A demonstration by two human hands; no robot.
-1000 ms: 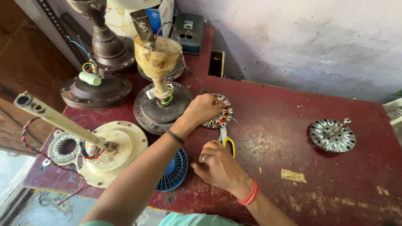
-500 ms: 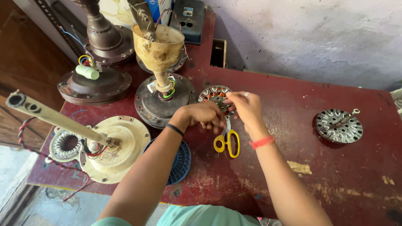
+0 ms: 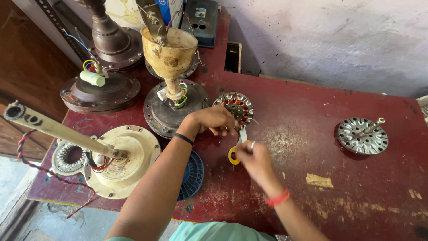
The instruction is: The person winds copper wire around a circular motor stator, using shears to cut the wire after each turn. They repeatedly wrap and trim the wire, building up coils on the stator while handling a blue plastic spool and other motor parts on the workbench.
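Observation:
A round stator (image 3: 236, 106) with copper windings lies on the red table (image 3: 312, 116). My left hand (image 3: 213, 120), a black band on its wrist, curls its fingers over the stator's lower left rim. Just below it lie scissors (image 3: 233, 154) with yellow handles, blades pointing up toward the stator. My right hand (image 3: 253, 161), a red band on its wrist, has its fingers closed on the yellow handles.
Ceiling fan parts crowd the left: a cream motor with a long downrod (image 3: 127, 156), a brown housing (image 3: 100, 93), a motor with a cup-shaped canopy (image 3: 171, 53), a blue round disc (image 3: 192, 176). A silver rotor with a shaft (image 3: 362, 135) sits at right.
My right hand has come down from the stator to the scissors' yellow handles. My left hand has stayed at the stator's rim.

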